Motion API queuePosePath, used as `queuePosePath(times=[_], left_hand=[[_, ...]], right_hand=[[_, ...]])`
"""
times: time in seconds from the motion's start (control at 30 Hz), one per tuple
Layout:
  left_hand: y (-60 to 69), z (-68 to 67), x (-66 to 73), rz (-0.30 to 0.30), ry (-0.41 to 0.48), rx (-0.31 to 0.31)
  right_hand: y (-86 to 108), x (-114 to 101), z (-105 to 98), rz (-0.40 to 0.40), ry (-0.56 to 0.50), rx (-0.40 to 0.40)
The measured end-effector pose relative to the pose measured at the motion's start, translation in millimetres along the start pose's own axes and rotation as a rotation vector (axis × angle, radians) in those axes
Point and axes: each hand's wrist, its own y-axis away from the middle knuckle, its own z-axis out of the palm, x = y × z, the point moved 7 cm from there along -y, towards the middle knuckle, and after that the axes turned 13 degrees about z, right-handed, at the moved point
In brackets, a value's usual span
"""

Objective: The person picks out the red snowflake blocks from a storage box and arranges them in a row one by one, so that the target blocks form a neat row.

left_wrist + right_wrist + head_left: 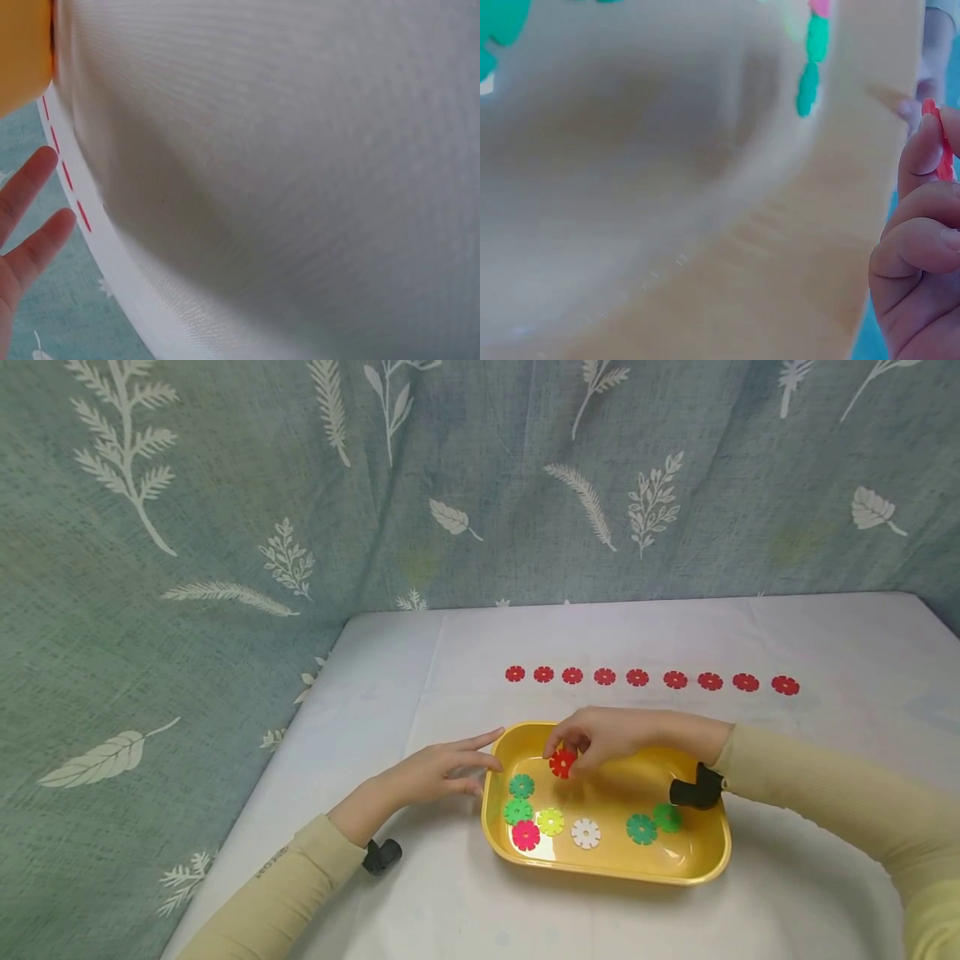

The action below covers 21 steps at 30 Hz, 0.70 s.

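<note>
My right hand pinches a red notched disc above the yellow tray; the right wrist view shows that disc edge-on between thumb and finger. Fingers spread, my left hand rests at the tray's left rim. Inside the tray lie several more discs: a pink one, a yellow one, a white one and some green ones. Behind the tray, several red discs form a row across the table.
A white cloth covers the table. Patterned green-grey fabric hangs behind it and on the left. Black wrist devices are strapped at both sleeves, the right one over the tray.
</note>
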Motion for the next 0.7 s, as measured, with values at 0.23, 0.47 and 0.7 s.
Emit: queuePosePath(times=[0.23, 0.47, 0.7], left_hand=[[0.3, -0.8, 0.2, 0.000, -0.003, 0.002], [1.5, -0.3, 0.1, 0.021, 0.002, 0.009], [1.4, 0.1, 0.4, 0.022, 0.001, 0.010]], right_hand=[[14.1, -1, -21, 0.033, -0.069, 0.066], [29.8, 5, -45, -0.010, -0.103, 0.133], [55.9, 26, -74, 0.035, -0.192, 0.238]])
